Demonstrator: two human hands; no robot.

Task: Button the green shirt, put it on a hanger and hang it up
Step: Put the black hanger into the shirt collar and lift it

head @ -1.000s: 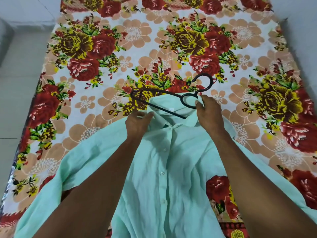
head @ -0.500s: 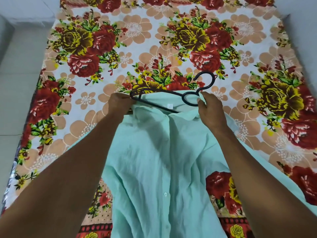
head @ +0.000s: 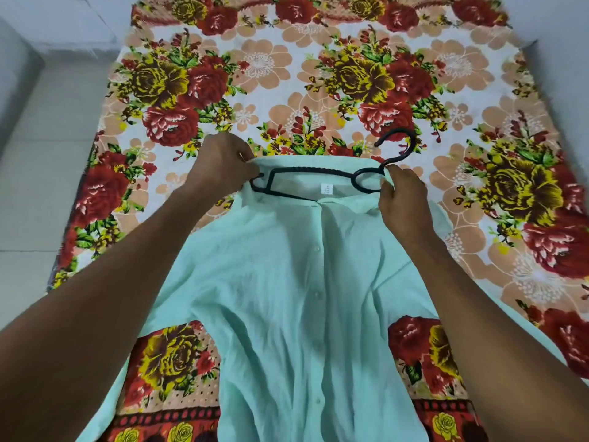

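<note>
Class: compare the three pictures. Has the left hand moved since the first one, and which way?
Yes. The left hand, which was at the middle of the collar, now grips the shirt at the collar's left end beside the hanger, further left over the bedsheet.

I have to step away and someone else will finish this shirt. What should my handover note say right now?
Left hand pinches the collar edge of the green shirt over the end of the black hanger. Right hand grips the hanger at the base of its hook.
The shirt lies front up on the flowered bedsheet, its front buttoned; the hanger sits in the neck opening.
Left: seat both shoulders on the hanger, lift it, hang it up.
</note>
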